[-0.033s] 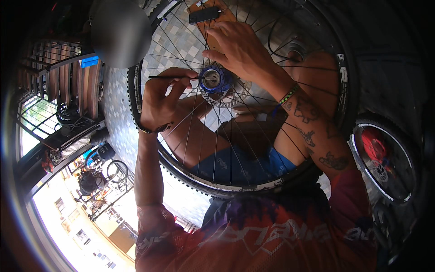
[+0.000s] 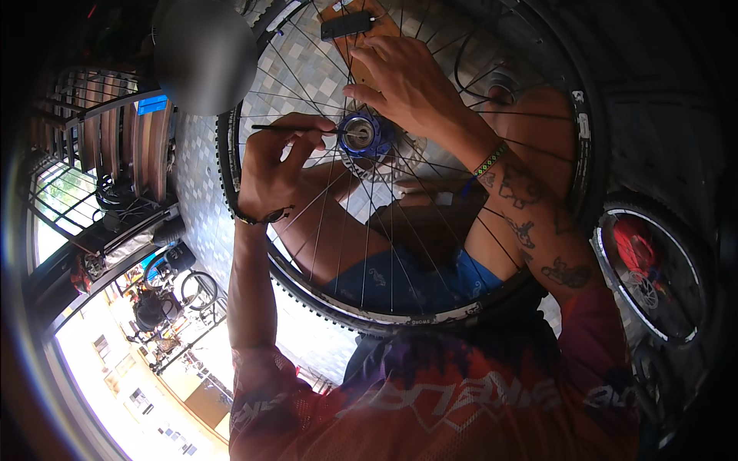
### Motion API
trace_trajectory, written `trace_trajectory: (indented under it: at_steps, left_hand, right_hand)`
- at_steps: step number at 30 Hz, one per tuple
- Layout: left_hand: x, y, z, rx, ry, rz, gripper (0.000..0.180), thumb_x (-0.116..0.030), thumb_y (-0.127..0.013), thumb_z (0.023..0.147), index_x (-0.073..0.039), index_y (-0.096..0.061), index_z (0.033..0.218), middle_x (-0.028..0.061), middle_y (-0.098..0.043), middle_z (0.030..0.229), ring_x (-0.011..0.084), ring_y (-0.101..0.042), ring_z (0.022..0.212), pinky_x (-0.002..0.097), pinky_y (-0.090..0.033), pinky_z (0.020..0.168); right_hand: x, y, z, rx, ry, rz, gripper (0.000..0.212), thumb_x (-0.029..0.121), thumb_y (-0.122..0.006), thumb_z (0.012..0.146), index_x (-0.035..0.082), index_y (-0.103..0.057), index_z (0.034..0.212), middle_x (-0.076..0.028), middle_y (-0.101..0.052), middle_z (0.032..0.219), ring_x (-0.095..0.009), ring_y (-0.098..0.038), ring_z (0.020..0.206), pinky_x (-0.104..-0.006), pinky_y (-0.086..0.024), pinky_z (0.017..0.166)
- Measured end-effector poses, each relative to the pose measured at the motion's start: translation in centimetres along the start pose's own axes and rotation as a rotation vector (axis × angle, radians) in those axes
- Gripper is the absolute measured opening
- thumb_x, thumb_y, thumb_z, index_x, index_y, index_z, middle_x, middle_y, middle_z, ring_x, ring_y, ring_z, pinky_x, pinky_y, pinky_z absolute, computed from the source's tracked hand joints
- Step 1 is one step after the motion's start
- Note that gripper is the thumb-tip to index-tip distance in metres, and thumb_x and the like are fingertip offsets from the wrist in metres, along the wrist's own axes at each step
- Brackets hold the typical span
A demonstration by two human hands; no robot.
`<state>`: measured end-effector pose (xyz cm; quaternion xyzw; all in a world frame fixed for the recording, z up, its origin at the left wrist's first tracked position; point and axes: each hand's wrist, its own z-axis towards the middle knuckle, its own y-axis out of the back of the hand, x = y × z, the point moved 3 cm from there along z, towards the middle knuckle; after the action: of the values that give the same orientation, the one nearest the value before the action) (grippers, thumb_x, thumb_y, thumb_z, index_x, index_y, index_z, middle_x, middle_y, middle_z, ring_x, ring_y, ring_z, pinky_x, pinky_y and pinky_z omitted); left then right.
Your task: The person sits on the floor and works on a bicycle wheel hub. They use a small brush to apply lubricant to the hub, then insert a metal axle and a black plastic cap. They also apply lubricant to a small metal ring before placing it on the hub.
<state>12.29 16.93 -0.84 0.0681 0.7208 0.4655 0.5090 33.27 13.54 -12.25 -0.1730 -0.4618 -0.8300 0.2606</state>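
A bicycle wheel point(image 2: 417, 320) lies across my legs, its spokes running in to a blue hub point(image 2: 383, 135) with an open round end facing up. Behind the hub, a brake disc point(image 2: 413, 160) partly shows. My left hand point(image 2: 270, 165) pinches a slim black stick-like tool point(image 2: 269, 129) whose inner end reaches the hub's rim; its exact tip is hard to make out. Above and right of the hub hovers my right hand point(image 2: 415, 84), empty, fingers stretched apart over the spokes.
Beyond the hub, a dark phone point(image 2: 346, 26) rests on an orange-brown board point(image 2: 369, 67). Another wheel point(image 2: 698, 288) is at the right beside a red item point(image 2: 634, 246). Brown slats point(image 2: 157, 154) and a bicycle point(image 2: 198, 290) are at left. A blurred grey round object point(image 2: 204, 58) blocks the upper left.
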Motion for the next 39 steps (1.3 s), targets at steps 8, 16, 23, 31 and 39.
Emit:
trace_trajectory:
  at_steps: [8, 16, 23, 31, 39]
  left_hand:
    - [-1.1, -0.4, 1.7, -0.024, 0.068, 0.062, 0.017, -0.006, -0.066, 0.104, 0.005, -0.075, 0.113, 0.0139, -0.080, 0.101, 0.0164, -0.074, 0.084, 0.0299, -0.059, 0.076]
    - [-0.7, -1.0, 2.2, -0.120, 0.304, -0.180, 0.017, -0.007, -0.067, 0.104, 0.004, -0.076, 0.112, 0.0123, -0.080, 0.093, 0.0147, -0.074, 0.077, 0.0292, -0.059, 0.074]
    - [-1.4, -1.1, 2.1, -0.115, 0.086, 0.068, 0.016, -0.006, -0.067, 0.104, 0.005, -0.076, 0.112, 0.0121, -0.080, 0.090, 0.0159, -0.077, 0.079, 0.0287, -0.061, 0.073]
    - [-0.8, -1.1, 1.8, -0.114, 0.384, -0.129, 0.017, -0.006, -0.069, 0.104, 0.006, -0.073, 0.115, 0.0134, -0.079, 0.097, 0.0159, -0.076, 0.082, 0.0292, -0.061, 0.075]
    - [-3.5, -1.3, 1.5, -0.050, -0.003, 0.182, 0.020, 0.002, -0.077, 0.092, 0.001, -0.077, 0.112, 0.0129, -0.078, 0.103, 0.0248, -0.078, 0.090, 0.0337, -0.061, 0.079]
  right_hand:
    - [-0.4, -0.2, 0.2, -0.056, 0.023, -0.027, 0.059, 0.051, -0.070, 0.100, 0.000, -0.069, 0.130, -0.014, -0.064, 0.132, -0.031, -0.060, 0.127, -0.0453, -0.045, 0.111]
    - [-0.6, 0.1, 0.3, -0.047, 0.005, -0.009, 0.058, 0.051, -0.069, 0.101, 0.001, -0.068, 0.131, -0.015, -0.065, 0.131, -0.031, -0.059, 0.129, -0.0471, -0.043, 0.114]
    - [-0.5, 0.1, 0.2, -0.068, 0.019, -0.061, 0.059, 0.051, -0.069, 0.101, -0.001, -0.070, 0.128, -0.016, -0.066, 0.127, -0.030, -0.060, 0.129, -0.0461, -0.043, 0.114]
    - [-0.6, 0.0, 0.2, -0.062, 0.016, -0.053, 0.059, 0.051, -0.069, 0.102, 0.000, -0.069, 0.131, -0.016, -0.065, 0.129, -0.030, -0.059, 0.129, -0.0464, -0.043, 0.114]
    - [-0.6, 0.2, 0.1, -0.054, 0.001, -0.046, 0.060, 0.052, -0.069, 0.101, 0.000, -0.069, 0.132, -0.015, -0.065, 0.131, -0.030, -0.059, 0.131, -0.0465, -0.043, 0.115]
